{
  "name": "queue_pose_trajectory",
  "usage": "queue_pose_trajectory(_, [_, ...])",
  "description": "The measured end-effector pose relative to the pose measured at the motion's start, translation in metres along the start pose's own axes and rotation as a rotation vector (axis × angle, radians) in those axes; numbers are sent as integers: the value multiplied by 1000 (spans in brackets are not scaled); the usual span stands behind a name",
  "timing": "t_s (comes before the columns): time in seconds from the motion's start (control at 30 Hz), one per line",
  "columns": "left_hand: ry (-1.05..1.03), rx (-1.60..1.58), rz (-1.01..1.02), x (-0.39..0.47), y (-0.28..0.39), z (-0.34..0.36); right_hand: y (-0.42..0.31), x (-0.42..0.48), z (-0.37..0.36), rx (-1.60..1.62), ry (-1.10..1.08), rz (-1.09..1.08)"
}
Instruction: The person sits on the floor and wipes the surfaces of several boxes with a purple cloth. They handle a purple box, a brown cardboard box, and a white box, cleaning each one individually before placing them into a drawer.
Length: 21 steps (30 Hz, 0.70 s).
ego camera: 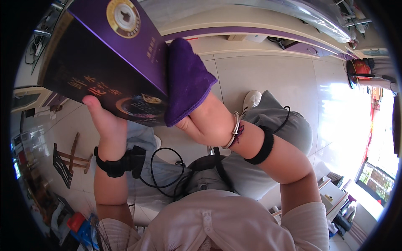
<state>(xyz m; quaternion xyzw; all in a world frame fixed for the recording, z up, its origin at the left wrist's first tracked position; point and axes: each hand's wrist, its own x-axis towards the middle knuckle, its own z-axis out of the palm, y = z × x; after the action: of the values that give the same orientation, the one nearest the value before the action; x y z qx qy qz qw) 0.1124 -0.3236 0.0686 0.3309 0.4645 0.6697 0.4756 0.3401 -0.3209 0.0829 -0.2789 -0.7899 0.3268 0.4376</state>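
A large dark box point(103, 75) with a purple side and a round gold emblem is held up at the upper left, tilted. My left hand point(108, 114) supports it from below, with the thumb on its dark printed face and the other fingers hidden behind. A purple cloth point(187, 81) lies against the box's right end. Under that cloth is my right hand point(199, 117), pressing it to the box; most of its fingers are covered. The box bears writing on both visible sides.
A small wooden folding stool point(70, 160) stands on the tiled floor at left. Along the top runs a cream and purple cabinet point(251, 29) with plastic sheeting point(301, 14) on it. Black cables point(166, 185) loop over my lap. A white drawer unit point(334, 196) stands at lower right.
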Motion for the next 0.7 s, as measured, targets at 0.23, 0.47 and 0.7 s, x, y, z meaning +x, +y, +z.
queue_pose_trajectory(0.23, [210,-15,79,14,25,6,23,-25,19,-68,-111,82])
queue_pose_trajectory(0.47, [320,28,206,22,39,14,40,-58,22,65,-190,186])
queue_pose_trajectory(0.7, [323,68,277,19,55,21,51,-86,23,7,-638,498])
